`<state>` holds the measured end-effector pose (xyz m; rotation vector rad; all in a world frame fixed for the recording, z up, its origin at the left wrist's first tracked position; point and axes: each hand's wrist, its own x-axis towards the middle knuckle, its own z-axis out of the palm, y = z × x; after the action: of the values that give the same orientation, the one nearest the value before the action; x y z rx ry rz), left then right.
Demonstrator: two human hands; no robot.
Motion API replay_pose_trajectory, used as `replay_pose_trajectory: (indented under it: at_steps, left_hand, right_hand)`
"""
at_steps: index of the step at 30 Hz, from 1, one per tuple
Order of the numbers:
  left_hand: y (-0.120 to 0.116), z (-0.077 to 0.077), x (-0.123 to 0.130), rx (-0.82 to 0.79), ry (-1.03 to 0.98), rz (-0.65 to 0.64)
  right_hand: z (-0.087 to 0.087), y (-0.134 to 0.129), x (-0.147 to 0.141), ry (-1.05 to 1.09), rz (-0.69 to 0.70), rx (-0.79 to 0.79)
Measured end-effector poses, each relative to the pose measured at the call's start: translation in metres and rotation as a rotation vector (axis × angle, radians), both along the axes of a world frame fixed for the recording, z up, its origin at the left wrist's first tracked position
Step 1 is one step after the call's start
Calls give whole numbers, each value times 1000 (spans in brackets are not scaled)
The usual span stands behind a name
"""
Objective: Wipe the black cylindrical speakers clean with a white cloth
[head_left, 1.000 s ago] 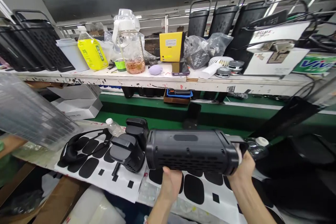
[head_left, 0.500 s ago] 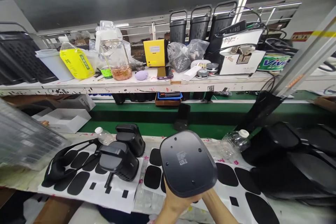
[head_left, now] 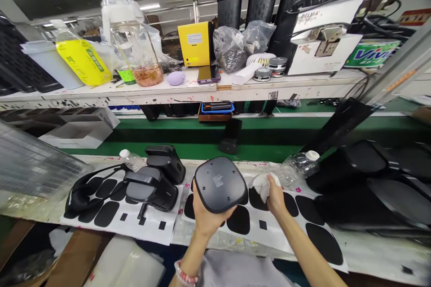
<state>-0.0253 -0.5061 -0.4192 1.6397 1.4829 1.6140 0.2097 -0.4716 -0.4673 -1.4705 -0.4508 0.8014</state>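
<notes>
My left hand [head_left: 206, 219] grips a black device [head_left: 220, 184] from below. Its rounded-square base faces up, showing several screws and a pale printed label in the middle. To the right, my right hand [head_left: 276, 197] pinches a crumpled white cloth or tissue [head_left: 261, 184] above a white sheet [head_left: 279, 231] of black rounded pads. Cloth and device are apart. Left of my left hand, two black devices with top handles [head_left: 153, 190] stand on another white sheet [head_left: 151, 233] with similar pads. A black strap [head_left: 81, 195] lies beside them.
Dark housings [head_left: 363, 193] crowd the right side. A clear plastic bottle [head_left: 298, 166] lies before them, another bottle [head_left: 133, 159] at the left. Behind runs a green belt [head_left: 188, 136] with a dark block [head_left: 230, 136] on it. Overhead, a shelf [head_left: 134, 98] carries a jug, boxes and bags.
My right hand has come away from under the device and is now to its right with the white cloth. The device sits farther from the camera. My view has tilted down.
</notes>
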Motion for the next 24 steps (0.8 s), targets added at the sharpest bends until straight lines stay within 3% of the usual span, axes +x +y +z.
replay_pose_trajectory:
  at_steps: [4,6,8,10,13,15,18,24]
  left_hand:
    - [12,-17,-3,-18,0,12]
    - [15,-28,-6,-50,-10,-5]
    - [15,-31,-12,-89,-4,-38]
    - [15,-25,-20,-83,47,-60]
    - [16,1,-35,124,193,-102]
    - [19,21,-43,254,324,-170]
    - [25,41,-51,253,440,-214]
    - [33,41,-55,214,423,-197]
  right_hand:
    - [2,-13,46,-333,6,-172]
    - [-9,-25,42,-684,168,-277]
    - [-28,-39,18,-968,395,-361]
    - [-49,-53,-14,-1032,530,-402]
    - [-75,-67,-55,-1070,559,-469]
    - [-84,-69,-69,-1100,551,-510]
    - [-89,-66,-74,-1113,537,-553]
    - [-94,-60,-74,-1087,469,-627]
